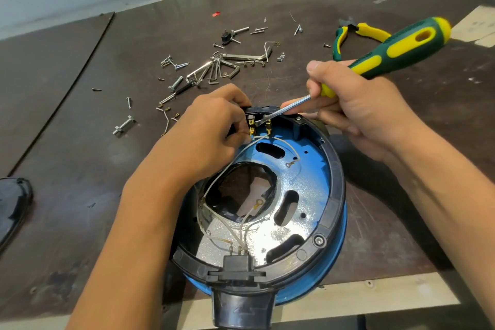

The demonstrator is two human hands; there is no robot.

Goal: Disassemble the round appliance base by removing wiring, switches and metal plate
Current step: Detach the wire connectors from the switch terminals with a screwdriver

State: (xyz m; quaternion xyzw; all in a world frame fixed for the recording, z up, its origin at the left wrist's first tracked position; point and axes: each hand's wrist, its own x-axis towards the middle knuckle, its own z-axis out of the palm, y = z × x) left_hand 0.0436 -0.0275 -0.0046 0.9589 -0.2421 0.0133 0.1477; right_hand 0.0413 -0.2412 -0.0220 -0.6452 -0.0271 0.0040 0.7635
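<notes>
The round blue appliance base with a black plastic rim sits at lower centre on the dark brown worktop, with thin white wires running to brass terminals at its far edge. The left hand pinches one wire there in its grip, while the right hand grasps a green-and-yellow screwdriver whose tip touches the terminals. Loose silver screws and hex keys lie at upper centre.

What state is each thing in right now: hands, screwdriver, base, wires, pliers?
Left hand: pinching a wire at the switch terminals.
Right hand: gripping the screwdriver.
Screwdriver: tip against the terminals.
Round base: open, metal plate still fitted.
Pliers: lying on the table, untouched.
</notes>
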